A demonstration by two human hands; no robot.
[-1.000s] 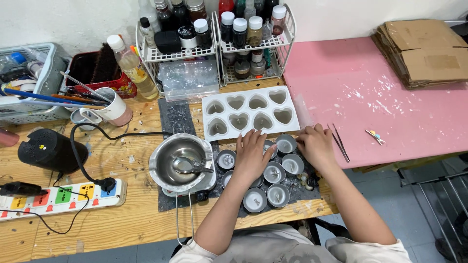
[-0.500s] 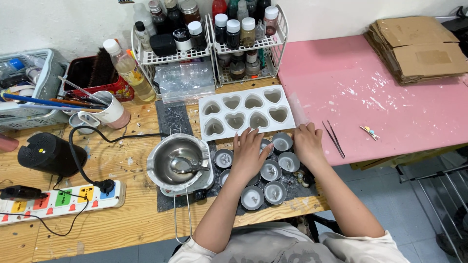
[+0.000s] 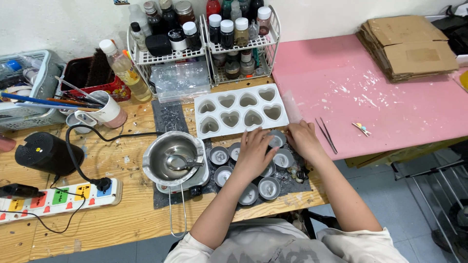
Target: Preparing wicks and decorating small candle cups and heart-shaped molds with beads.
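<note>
Several small round metal candle cups (image 3: 220, 155) sit on a dark mat (image 3: 170, 117) at the front of the wooden bench. My left hand (image 3: 255, 151) lies palm-down over the middle cups, fingers spread. My right hand (image 3: 302, 137) rests on the mat's right part, touching a cup (image 3: 283, 158) beside it. A white silicone mould with heart-shaped cavities (image 3: 238, 112) lies just beyond both hands. Whether either hand grips a cup is hidden.
A steel melting pot with a spoon (image 3: 173, 158) stands left of the cups, its wire handle reaching the bench edge. A power strip (image 3: 58, 199), black round device (image 3: 43, 153), wire bottle rack (image 3: 202, 41), mug of brushes (image 3: 109, 109), tweezers (image 3: 324, 135) on pink board, and cardboard (image 3: 407, 46) surround.
My left hand has slid a little to the right over the cups. The view has shifted slightly, so everything sits further left and higher in frame.
</note>
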